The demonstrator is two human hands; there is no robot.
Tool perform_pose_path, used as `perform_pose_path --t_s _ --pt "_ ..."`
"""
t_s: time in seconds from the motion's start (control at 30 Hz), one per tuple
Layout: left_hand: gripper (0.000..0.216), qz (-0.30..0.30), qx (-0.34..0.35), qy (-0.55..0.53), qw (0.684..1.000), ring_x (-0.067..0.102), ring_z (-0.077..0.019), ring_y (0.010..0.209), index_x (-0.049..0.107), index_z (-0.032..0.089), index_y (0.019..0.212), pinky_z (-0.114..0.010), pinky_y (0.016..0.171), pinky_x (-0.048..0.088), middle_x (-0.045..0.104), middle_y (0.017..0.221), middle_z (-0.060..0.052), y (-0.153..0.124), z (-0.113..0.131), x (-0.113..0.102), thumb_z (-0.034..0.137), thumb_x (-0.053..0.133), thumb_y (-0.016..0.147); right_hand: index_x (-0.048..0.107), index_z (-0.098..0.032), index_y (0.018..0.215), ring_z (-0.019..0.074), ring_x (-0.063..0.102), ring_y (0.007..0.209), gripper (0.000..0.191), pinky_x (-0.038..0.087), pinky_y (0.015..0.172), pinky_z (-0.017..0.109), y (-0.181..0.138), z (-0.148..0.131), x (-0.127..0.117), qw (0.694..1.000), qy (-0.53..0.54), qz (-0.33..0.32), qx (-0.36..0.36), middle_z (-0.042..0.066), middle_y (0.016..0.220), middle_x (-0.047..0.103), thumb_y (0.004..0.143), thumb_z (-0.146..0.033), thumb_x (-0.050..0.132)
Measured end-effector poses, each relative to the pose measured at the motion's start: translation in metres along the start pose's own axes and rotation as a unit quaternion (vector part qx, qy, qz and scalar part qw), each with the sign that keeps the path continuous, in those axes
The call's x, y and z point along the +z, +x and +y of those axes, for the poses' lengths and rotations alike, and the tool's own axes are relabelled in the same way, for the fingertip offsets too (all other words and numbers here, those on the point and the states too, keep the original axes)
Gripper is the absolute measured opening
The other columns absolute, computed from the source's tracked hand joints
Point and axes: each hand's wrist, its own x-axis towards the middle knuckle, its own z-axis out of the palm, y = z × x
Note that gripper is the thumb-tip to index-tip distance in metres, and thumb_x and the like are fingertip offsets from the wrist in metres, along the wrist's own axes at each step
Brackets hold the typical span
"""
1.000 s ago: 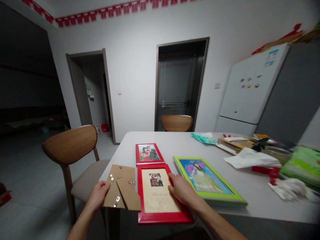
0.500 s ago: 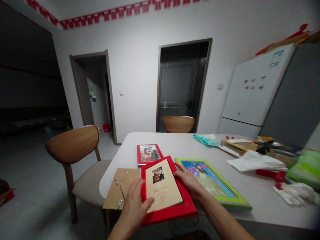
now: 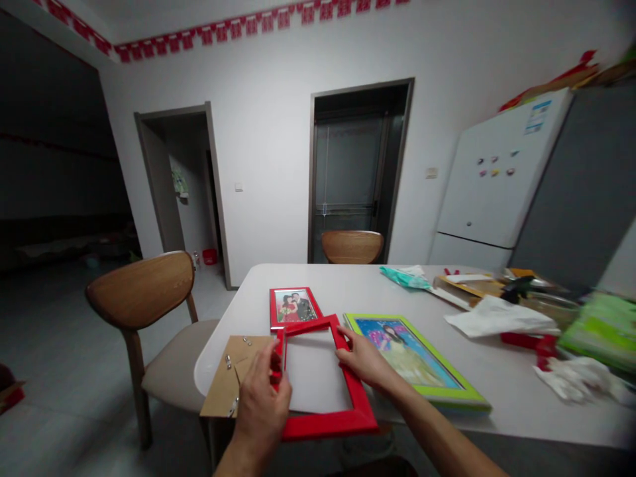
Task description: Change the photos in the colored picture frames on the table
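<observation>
Lying at the near edge of the table (image 3: 348, 285), the large red frame (image 3: 330, 424) is held at both sides. Its left rail is pinched between the closed fingers (image 3: 272, 371) of the left hand (image 3: 261, 401). Its right rail is clasped by the right hand (image 3: 365, 358), fingers narrow, thumb at the inner edge. A brown backing board (image 3: 221, 394) is seen just left of the frame, at the near left corner.

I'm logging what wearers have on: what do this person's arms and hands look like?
The left arm and right arm are bare, with no sleeves in view. The left hand and right hand wear no gloves, and no watch, ring or bracelet shows on either.
</observation>
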Motion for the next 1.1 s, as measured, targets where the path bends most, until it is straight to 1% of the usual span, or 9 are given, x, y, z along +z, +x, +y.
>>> perform_pose_path --t_s 0.07,0.13,0.33,0.5,0.63,0.77,0.87,1.0,1.1 --pt "0.043 0.027 -0.061 -0.001 0.998 0.058 -0.0188 0.079 0.043 0.017 0.111 -0.03 0.069 0.047 0.057 0.1 -0.008 0.001 -0.015 -0.015 0.022 0.042 0.069 0.051 -0.012 0.107 0.0182 0.055 0.09 0.045 0.039 0.078 0.026 0.0 0.007 0.002 0.994 -0.097 0.007 -0.044 0.011 0.102 0.059 0.063 -0.013 0.042" --pt "0.043 0.033 -0.106 0.015 0.994 0.058 -0.021 0.085 0.044 0.017 0.11 -0.032 0.072 0.046 0.055 0.107 -0.009 -0.003 -0.033 -0.026 0.024 0.043 0.068 0.053 -0.012 0.104 0.0187 0.054 0.092 0.041 0.037 0.079 0.025 -0.001 0.012 0.007 0.985 -0.162 0.0 -0.057 0.011 0.1 0.06 0.065 -0.012 0.041" --pt "0.044 -0.035 -0.169 0.079 0.982 0.055 -0.0239 0.095 0.045 0.017 0.111 -0.034 0.078 0.043 0.056 0.11 -0.009 -0.026 -0.074 -0.03 0.035 0.042 0.07 0.056 -0.01 0.094 0.0187 0.056 0.081 0.03 0.036 0.07 0.024 -0.004 0.018 0.023 0.961 -0.275 -0.012 -0.03 0.014 0.088 0.061 0.069 -0.011 0.04" --pt "0.043 -0.06 -0.112 0.194 0.973 0.05 -0.0238 0.102 0.049 0.014 0.108 -0.038 0.088 0.036 0.055 0.111 -0.011 -0.03 -0.078 -0.027 0.038 0.041 0.073 0.056 -0.009 0.094 0.0194 0.055 0.078 0.029 0.036 0.069 0.027 -0.002 0.024 0.028 0.948 -0.317 -0.014 -0.033 0.015 0.086 0.059 0.07 -0.012 0.04" --pt "0.042 -0.065 -0.069 0.254 0.963 0.05 -0.0228 0.1 0.05 0.012 0.106 -0.038 0.089 0.036 0.057 0.107 -0.012 -0.029 -0.077 -0.029 0.037 0.041 0.074 0.057 -0.008 0.093 0.0206 0.053 0.081 0.028 0.036 0.073 0.029 -0.006 0.02 0.027 0.948 -0.314 -0.007 -0.048 0.015 0.087 0.057 0.071 -0.015 0.041" --pt "0.04 -0.054 -0.052 0.274 0.959 0.05 -0.0223 0.1 0.05 0.013 0.105 -0.037 0.088 0.038 0.057 0.105 -0.011 -0.028 -0.078 -0.029 0.036 0.041 0.074 0.055 -0.01 0.103 0.0224 0.047 0.099 0.036 0.032 0.087 0.032 -0.012 0.008 0.03 0.956 -0.268 0.043 -0.113 0.015 0.105 0.053 0.07 -0.018 0.044" --pt "0.041 -0.043 -0.034 0.271 0.961 0.048 -0.023 0.104 0.05 0.012 0.106 -0.038 0.089 0.037 0.055 0.109 -0.012 -0.027 -0.079 -0.027 0.035 0.043 0.073 0.053 -0.01 0.107 0.0206 0.048 0.1 0.039 0.033 0.088 0.031 -0.016 -0.002 0.036 0.975 -0.181 0.039 -0.125 0.014 0.109 0.054 0.07 -0.019 0.045" --pt "0.041 -0.065 -0.014 0.242 0.968 0.047 -0.0227 0.106 0.05 0.014 0.107 -0.038 0.09 0.037 0.054 0.111 -0.011 -0.028 -0.078 -0.022 0.034 0.045 0.072 0.053 -0.009 0.107 0.0149 0.057 0.073 0.041 0.043 0.07 0.027 -0.016 -0.009 0.053 0.997 -0.032 -0.016 -0.073 0.011 0.094 0.061 0.069 -0.021 0.044" --pt "0.041 -0.095 -0.007 0.219 0.971 0.046 -0.0234 0.107 0.051 0.015 0.107 -0.039 0.09 0.037 0.053 0.113 -0.011 -0.03 -0.074 -0.017 0.035 0.045 0.072 0.042 -0.008 0.117 0.0105 0.053 0.05 0.052 0.04 0.048 0.022 -0.012 -0.01 0.071 0.991 0.108 -0.071 0.03 0.004 0.067 0.062 0.067 -0.021 0.043"
